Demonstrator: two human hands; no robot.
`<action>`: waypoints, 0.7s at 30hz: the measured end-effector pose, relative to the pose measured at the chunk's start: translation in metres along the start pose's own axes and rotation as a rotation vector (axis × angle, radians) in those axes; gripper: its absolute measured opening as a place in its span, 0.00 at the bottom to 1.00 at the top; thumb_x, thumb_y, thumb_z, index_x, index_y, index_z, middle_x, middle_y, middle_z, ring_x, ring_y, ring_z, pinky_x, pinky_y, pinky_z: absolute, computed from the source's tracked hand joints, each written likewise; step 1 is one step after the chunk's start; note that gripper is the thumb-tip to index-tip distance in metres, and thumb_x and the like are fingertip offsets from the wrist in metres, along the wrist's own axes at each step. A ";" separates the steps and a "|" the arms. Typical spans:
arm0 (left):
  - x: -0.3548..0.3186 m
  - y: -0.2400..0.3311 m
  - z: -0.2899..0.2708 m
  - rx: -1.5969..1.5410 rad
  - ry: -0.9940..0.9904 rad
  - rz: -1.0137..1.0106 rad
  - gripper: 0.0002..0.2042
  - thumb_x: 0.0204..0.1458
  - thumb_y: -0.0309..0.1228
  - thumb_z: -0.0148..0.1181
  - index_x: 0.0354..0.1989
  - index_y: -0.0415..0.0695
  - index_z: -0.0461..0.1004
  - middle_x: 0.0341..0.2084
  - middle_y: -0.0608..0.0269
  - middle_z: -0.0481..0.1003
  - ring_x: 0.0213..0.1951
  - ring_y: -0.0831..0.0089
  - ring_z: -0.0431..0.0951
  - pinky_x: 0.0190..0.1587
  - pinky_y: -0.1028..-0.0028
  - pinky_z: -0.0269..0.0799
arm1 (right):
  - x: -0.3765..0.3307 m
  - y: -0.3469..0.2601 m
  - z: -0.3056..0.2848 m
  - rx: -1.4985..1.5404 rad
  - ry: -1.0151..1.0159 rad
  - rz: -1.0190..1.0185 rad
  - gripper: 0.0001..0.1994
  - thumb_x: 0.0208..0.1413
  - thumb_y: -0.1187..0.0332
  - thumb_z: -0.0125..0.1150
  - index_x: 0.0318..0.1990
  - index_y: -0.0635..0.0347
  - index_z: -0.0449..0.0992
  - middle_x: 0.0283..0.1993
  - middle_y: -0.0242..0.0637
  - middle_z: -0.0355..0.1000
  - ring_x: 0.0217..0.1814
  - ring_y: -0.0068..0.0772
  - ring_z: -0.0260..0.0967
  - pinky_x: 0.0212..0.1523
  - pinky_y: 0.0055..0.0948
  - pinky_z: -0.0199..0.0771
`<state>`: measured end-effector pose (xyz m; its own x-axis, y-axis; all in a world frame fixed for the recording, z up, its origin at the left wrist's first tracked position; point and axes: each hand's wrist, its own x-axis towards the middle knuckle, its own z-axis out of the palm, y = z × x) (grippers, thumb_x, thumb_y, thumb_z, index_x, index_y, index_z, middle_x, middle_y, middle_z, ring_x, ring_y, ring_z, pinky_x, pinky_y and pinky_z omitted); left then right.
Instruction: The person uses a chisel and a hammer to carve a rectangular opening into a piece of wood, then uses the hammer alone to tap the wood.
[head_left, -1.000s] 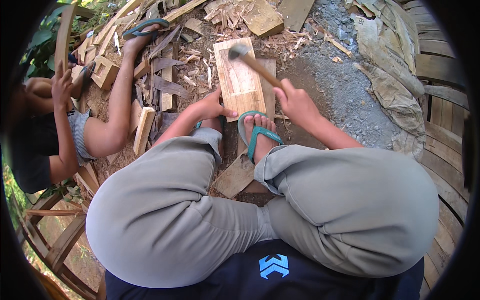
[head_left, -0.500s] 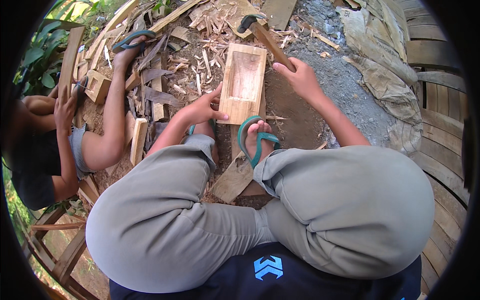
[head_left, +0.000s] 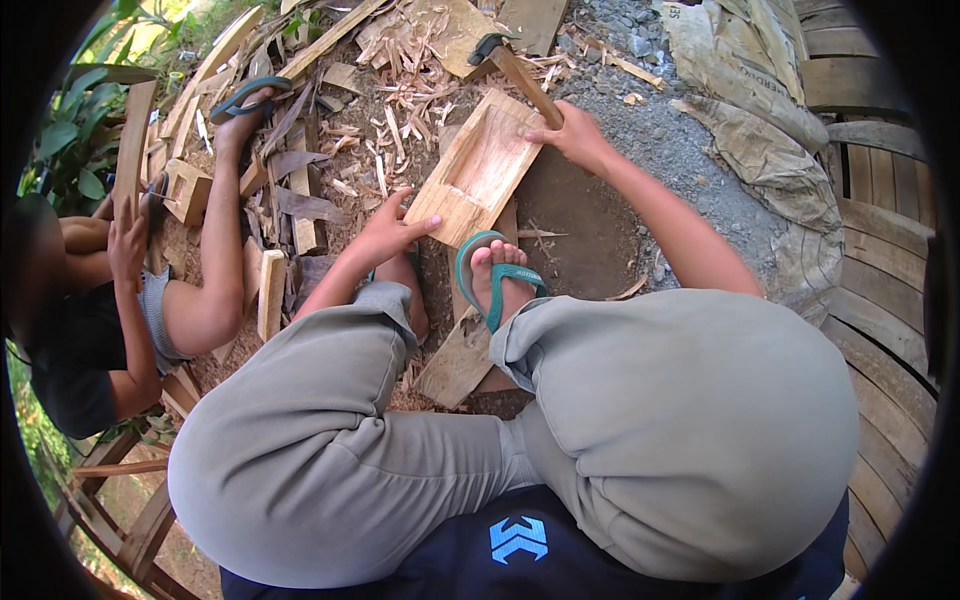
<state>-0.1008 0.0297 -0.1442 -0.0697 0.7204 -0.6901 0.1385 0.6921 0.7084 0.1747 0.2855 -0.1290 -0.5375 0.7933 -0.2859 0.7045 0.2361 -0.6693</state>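
Note:
A pale wooden block [head_left: 455, 217] with a rectangular hollow cut in its top lies tilted in front of my feet. My left hand [head_left: 388, 228] grips its near-left corner, thumb on top and fingers along the side. In my right hand [head_left: 572, 138] is the wooden handle of a tool [head_left: 522, 80] with a dark, curved metal head, raised past the block's far end. That hand is closed around the handle and sits against the block's far right edge. My sandalled right foot [head_left: 497, 280] is close to the block's near end.
Wood chips [head_left: 425, 70] and offcuts cover the ground ahead and left. At the left, another person's leg [head_left: 225, 230] and hand [head_left: 127, 240] are near a second wooden block [head_left: 187, 192]. Grey gravel [head_left: 690, 220], crumpled sacks [head_left: 780, 170] and curved slats [head_left: 880, 250] lie right.
The wooden block has turned clockwise, its far end swinging right. My right hand has moved left and up to the block's edge, still holding the tool.

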 end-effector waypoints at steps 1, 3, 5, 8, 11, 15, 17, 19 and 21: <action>0.005 -0.011 0.001 -0.018 0.046 0.018 0.54 0.48 0.49 0.76 0.74 0.34 0.46 0.44 0.46 0.78 0.39 0.66 0.81 0.37 0.69 0.77 | 0.000 0.001 0.007 0.034 -0.004 -0.002 0.29 0.49 0.48 0.76 0.44 0.65 0.76 0.37 0.44 0.77 0.41 0.38 0.76 0.43 0.38 0.73; 0.010 -0.015 0.000 -0.092 0.127 0.035 0.53 0.47 0.49 0.77 0.73 0.34 0.49 0.42 0.47 0.77 0.38 0.67 0.80 0.36 0.70 0.77 | -0.006 -0.003 0.010 0.121 0.022 0.044 0.28 0.48 0.49 0.77 0.44 0.65 0.75 0.36 0.42 0.76 0.40 0.36 0.75 0.43 0.36 0.74; 0.010 -0.007 -0.001 -0.204 0.196 0.036 0.51 0.46 0.47 0.78 0.71 0.35 0.52 0.41 0.48 0.77 0.37 0.68 0.80 0.34 0.71 0.78 | -0.014 -0.002 0.010 0.193 0.074 0.076 0.28 0.47 0.50 0.78 0.44 0.65 0.74 0.35 0.39 0.75 0.39 0.34 0.74 0.43 0.35 0.74; -0.008 0.033 -0.009 -0.357 0.279 0.028 0.48 0.47 0.46 0.77 0.70 0.35 0.53 0.39 0.51 0.76 0.36 0.70 0.80 0.31 0.73 0.78 | -0.021 0.004 0.012 0.255 0.163 0.132 0.28 0.47 0.52 0.78 0.43 0.65 0.73 0.33 0.37 0.74 0.36 0.32 0.73 0.41 0.34 0.74; -0.012 0.050 -0.016 -0.376 0.356 0.012 0.45 0.52 0.50 0.70 0.69 0.35 0.54 0.37 0.53 0.75 0.29 0.72 0.79 0.25 0.74 0.76 | -0.025 -0.002 0.009 0.330 0.205 0.245 0.27 0.47 0.53 0.78 0.42 0.64 0.71 0.32 0.36 0.74 0.31 0.29 0.73 0.35 0.31 0.76; 0.010 0.024 -0.035 -0.421 0.382 -0.045 0.36 0.57 0.57 0.59 0.63 0.39 0.63 0.34 0.55 0.76 0.27 0.73 0.78 0.23 0.74 0.73 | -0.050 -0.033 -0.008 0.462 0.189 0.361 0.27 0.49 0.55 0.78 0.42 0.64 0.68 0.32 0.37 0.75 0.26 0.26 0.75 0.26 0.27 0.78; 0.003 0.039 -0.029 -0.468 0.393 -0.055 0.32 0.59 0.61 0.51 0.54 0.42 0.72 0.33 0.59 0.78 0.28 0.73 0.78 0.27 0.69 0.74 | -0.075 -0.054 -0.025 0.488 0.153 0.407 0.27 0.49 0.55 0.78 0.43 0.65 0.68 0.32 0.38 0.75 0.26 0.26 0.77 0.24 0.26 0.78; 0.012 0.023 -0.035 -0.618 0.282 -0.094 0.29 0.60 0.61 0.49 0.49 0.45 0.75 0.33 0.61 0.78 0.28 0.73 0.78 0.29 0.68 0.74 | -0.099 -0.079 -0.035 0.554 0.081 0.422 0.28 0.49 0.55 0.79 0.43 0.65 0.67 0.33 0.38 0.75 0.27 0.28 0.79 0.24 0.26 0.79; 0.019 0.007 -0.045 -0.557 0.155 -0.172 0.28 0.61 0.62 0.46 0.43 0.48 0.76 0.30 0.63 0.78 0.29 0.72 0.78 0.30 0.69 0.72 | -0.116 -0.082 -0.031 0.519 0.045 0.414 0.28 0.49 0.54 0.79 0.43 0.65 0.67 0.33 0.38 0.75 0.29 0.29 0.80 0.25 0.25 0.80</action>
<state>-0.1458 0.0506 -0.1455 -0.1943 0.5655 -0.8015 -0.4225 0.6891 0.5887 0.1941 0.1915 -0.0196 -0.2421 0.7859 -0.5690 0.5277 -0.3855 -0.7569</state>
